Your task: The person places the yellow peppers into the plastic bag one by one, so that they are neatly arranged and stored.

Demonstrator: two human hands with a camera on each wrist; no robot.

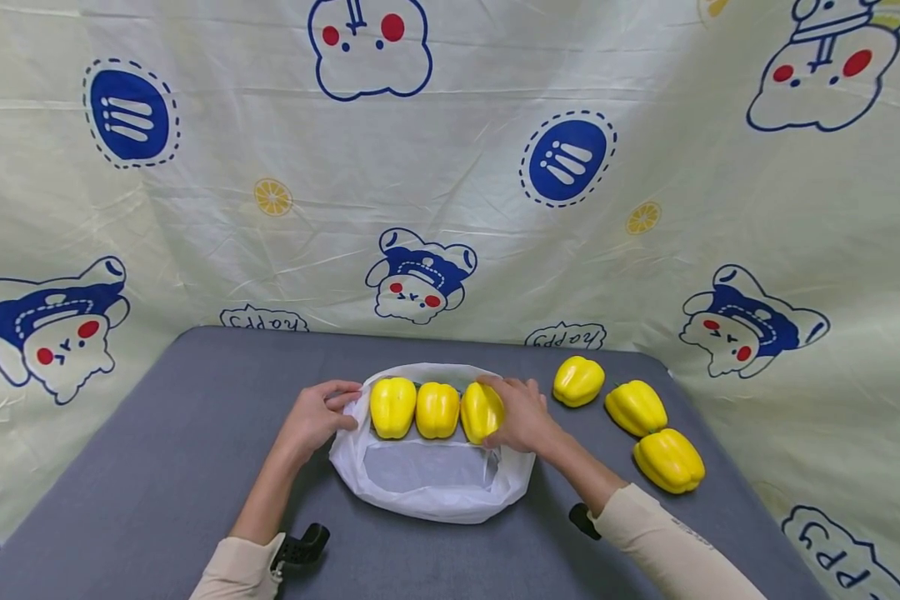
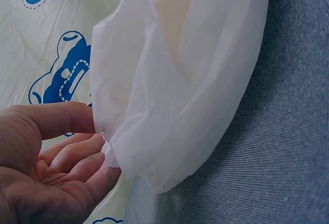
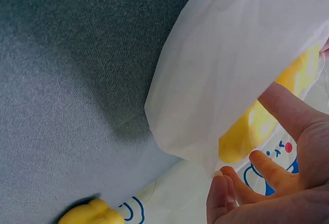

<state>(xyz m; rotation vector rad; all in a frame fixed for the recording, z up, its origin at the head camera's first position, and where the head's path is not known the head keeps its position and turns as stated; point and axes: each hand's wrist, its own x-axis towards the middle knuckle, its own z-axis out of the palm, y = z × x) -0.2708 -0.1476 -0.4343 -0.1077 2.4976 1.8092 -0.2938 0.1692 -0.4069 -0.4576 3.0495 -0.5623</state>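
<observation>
A white plastic bag (image 1: 431, 504) lies on the table with its mouth spread open, and three yellow bell peppers stand in a row inside it along the far side. My left hand (image 1: 317, 421) pinches the bag's left rim; in the left wrist view the thumb and fingertips meet the thin plastic (image 2: 169, 106). At the right end of the row, my right hand (image 1: 523, 414) holds the right bell pepper (image 1: 480, 412), thumb on its near side and fingers at its far side. The middle pepper (image 1: 437, 410) and left pepper (image 1: 392, 408) touch neither hand.
Three more yellow bell peppers lie right of the bag: one at the back (image 1: 578, 382), one in the middle (image 1: 636, 408) and one nearer (image 1: 669, 461). The grey table (image 1: 195, 450) runs back to a printed curtain (image 1: 465, 183).
</observation>
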